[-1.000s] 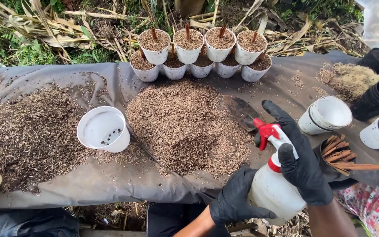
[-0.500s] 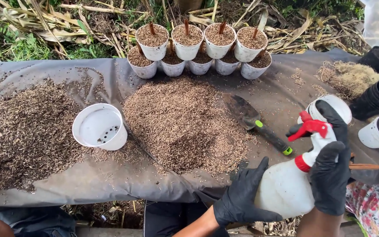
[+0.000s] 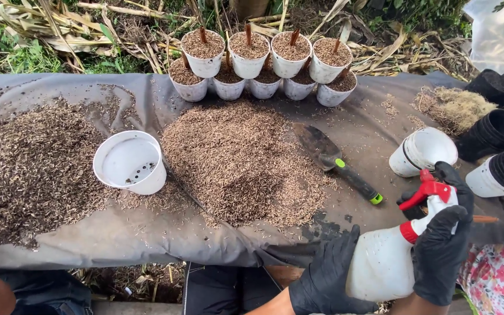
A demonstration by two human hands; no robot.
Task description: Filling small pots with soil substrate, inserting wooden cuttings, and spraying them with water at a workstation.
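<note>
While both black-gloved hands close on a white spray bottle at about 5 o'clock in the head view, the potting work appears partly done. The left hand cups the bottle's body from below, fingers curled round it; the right hand wraps the neck, fingers lying over the red trigger head. Whether the trigger is being pressed cannot be told.

Done, as far as shown: a double row of small white pots at 12 o'clock stands filled with brown substrate, several with a short cutting stuck upright in them. Left, by judgement: an empty white pot with drainage holes at 9 o'clock, lying between two heaps of husk-like substrate, one large pile at centre and a wider spread toward 9 o'clock.

Around: a trowel with black-and-green handle lies just right of the central pile, its blade touching the husks. A white pot on its side and stacked black pots sit at 3 o'clock, close beside the bottle's nozzle. A tuft of dry fibre lies at 2 o'clock. Everything rests on a grey sheet. The trowel and the tipped pot lie nearest the bottle and could be knocked.
</note>
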